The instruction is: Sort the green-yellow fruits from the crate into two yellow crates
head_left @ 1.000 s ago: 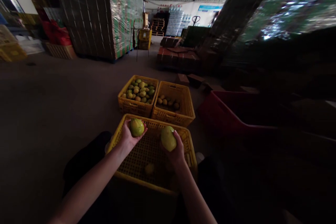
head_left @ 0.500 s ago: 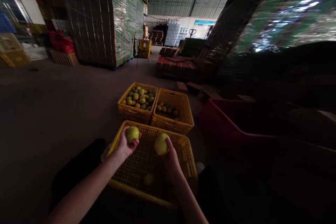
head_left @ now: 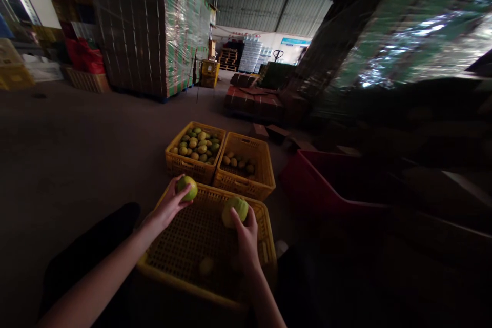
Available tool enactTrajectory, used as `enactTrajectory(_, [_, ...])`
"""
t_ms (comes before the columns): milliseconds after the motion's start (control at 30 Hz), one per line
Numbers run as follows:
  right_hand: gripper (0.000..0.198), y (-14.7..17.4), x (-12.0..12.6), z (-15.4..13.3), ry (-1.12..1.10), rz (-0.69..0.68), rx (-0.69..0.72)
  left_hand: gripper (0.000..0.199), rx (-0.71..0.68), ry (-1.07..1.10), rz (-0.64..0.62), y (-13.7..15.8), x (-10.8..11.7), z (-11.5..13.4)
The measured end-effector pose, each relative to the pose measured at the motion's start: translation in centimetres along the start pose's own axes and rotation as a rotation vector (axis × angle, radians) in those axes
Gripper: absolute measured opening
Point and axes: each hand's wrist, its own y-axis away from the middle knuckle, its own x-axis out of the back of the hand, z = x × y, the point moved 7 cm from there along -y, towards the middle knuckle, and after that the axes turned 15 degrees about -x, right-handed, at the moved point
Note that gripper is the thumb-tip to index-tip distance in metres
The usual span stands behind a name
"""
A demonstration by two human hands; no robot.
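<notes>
My left hand [head_left: 171,205] is closed on a smooth, round yellow-green fruit [head_left: 188,188], held above the left rim of the near yellow crate [head_left: 180,246]. Thumb and fingers of my right hand [head_left: 246,230] grip a larger, paler green fruit [head_left: 230,213] with a ribbed top, possibly a guava, over the right half of that crate. One pale fruit [head_left: 206,266] lies on the crate's slatted bottom, dim in shadow. Beyond stand two more yellow crates: the left crate [head_left: 188,166] is heaped with green and yellow fruits, while the right crate [head_left: 240,184] holds several along its far-left part.
To the right is a red bin [head_left: 315,184], partly in darkness. Flat cardboard pieces [head_left: 258,131] lie behind the crates. Tall plastic-wrapped carton stacks [head_left: 180,36] rise at left and right, with a low carton stack [head_left: 253,102] between them.
Both fruits are still held. My left hand has turned over so its back shows more, and the right-hand fruit has tilted, showing its ribbed top. The view has shifted slightly right.
</notes>
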Motion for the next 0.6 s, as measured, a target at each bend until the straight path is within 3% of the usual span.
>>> enactTrajectory(100, [0.055, 0.4, 0.0, -1.0, 0.061, 0.027, 0.182, 0.053, -0.225, -0.085, -0.163, 0.3, -1.2, 2.7])
enactTrajectory(233, [0.061, 1.3, -0.7, -1.7, 0.234, 0.023, 0.416, 0.059, -0.316, -0.170, -0.304, 1.7, -2.4, 4.0])
enactTrajectory(333, [0.060, 2.0, -1.1, -1.9, 0.352, 0.024, 0.508, 0.057, -0.280, -0.176, -0.361, 2.5, -3.0, 3.3])
enactTrajectory(433, [0.057, 2.2, -1.3, -1.8, 0.381, -0.013, 0.504, 0.056, -0.189, -0.132, -0.393, 2.9, -3.6, 2.2])
enactTrajectory(600, [0.057, 2.2, -1.2, -2.0, 0.366, -0.028, 0.489, 0.058, -0.156, -0.152, -0.442, 3.4, -4.4, 1.7])
